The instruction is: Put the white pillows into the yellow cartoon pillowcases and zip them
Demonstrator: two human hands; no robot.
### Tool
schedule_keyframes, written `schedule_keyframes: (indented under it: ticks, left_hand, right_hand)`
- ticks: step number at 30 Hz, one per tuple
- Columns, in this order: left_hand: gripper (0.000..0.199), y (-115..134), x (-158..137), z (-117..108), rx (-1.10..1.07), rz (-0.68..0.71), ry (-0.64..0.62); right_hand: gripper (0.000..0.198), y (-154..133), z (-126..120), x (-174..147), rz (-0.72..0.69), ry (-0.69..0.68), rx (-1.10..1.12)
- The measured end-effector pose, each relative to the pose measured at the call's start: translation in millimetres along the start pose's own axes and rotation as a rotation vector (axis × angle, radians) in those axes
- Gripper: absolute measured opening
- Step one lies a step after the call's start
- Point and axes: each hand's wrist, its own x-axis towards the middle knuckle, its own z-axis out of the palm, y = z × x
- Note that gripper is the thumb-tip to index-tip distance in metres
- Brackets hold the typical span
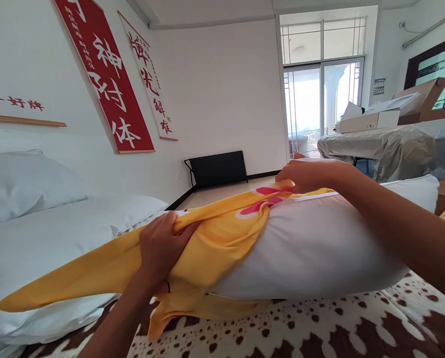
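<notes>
A yellow pillowcase (211,248) with pink and white shapes is drawn partway over a white pillow (319,243). The pillow's right part is bare. My left hand (164,243) is closed on a bunched fold of the pillowcase, left of the pillow. Farther right, my right hand (310,174) grips the upper edge of the pillowcase above the pillow; its fingertips are partly hidden. An unfilled end of the pillowcase stretches out to the left, and a loose flap hangs below the pillow.
White pillows (39,238) are piled at the left. Beneath lies a brown and cream patterned cover (300,328). A black folded panel (218,169) leans by the far wall. At right, open cardboard boxes (390,112) rest on plastic-wrapped furniture (386,144).
</notes>
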Motion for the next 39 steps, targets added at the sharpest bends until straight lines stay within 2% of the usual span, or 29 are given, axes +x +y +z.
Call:
schedule_keyframes:
  ticks: [3,5,7,9,13,16,18,20,23,25,28,31,33,36,39]
  left_hand:
    - [0.049,1,-1,-2,-0.006,0.033,-0.053]
    - [0.049,2,-1,-4,-0.004,0.044,-0.08]
    - [0.048,3,0,-7,0.003,0.038,-0.094]
    - [0.049,4,2,-9,0.012,0.005,-0.116]
    - [0.053,5,10,-8,0.016,-0.107,-0.165]
    - [0.056,5,16,-5,0.006,-0.192,-0.195]
    - [0.057,6,19,-2,-0.005,-0.248,-0.23]
    - [0.057,7,21,0,-0.009,-0.294,-0.268]
    - [0.055,8,23,2,-0.004,-0.318,-0.3]
    - [0.055,6,24,2,-0.015,-0.311,-0.318]
    - [0.055,4,25,0,-0.049,-0.278,-0.33]
    - [0.049,2,24,-2,-0.08,-0.239,-0.324]
    - [0.046,-1,23,-2,-0.082,-0.211,-0.332]
    - [0.041,-5,21,2,-0.046,-0.097,-0.24]
    - [0.036,2,16,6,0.048,0.095,0.051]
  right_hand:
    - [0.019,2,16,3,-0.056,-0.072,0.072]
    - [0.019,3,26,7,-0.089,-0.074,0.138]
    - [0.017,5,29,10,-0.037,-0.073,0.111]
    - [0.018,6,25,10,0.08,-0.059,-0.029]
    - [0.024,7,3,3,0.216,0.188,-0.367]
    - [0.024,7,-8,-10,0.251,0.334,-0.415]
    - [0.023,8,-8,-19,0.218,0.387,-0.306]
    - [0.021,9,-3,-28,0.08,0.402,-0.083]
    - [0.027,8,11,-36,-0.11,0.298,0.327]
    - [0.032,8,20,-36,-0.088,0.239,0.526]
    - [0.03,8,29,-33,0.035,0.285,0.641]
    - [0.026,15,31,-29,0.124,0.348,0.561]
    - [0.03,23,33,-28,0.171,0.319,0.435]
    - [0.041,37,37,-32,0.215,0.238,0.281]
    - [0.04,40,38,-39,0.092,0.284,0.352]
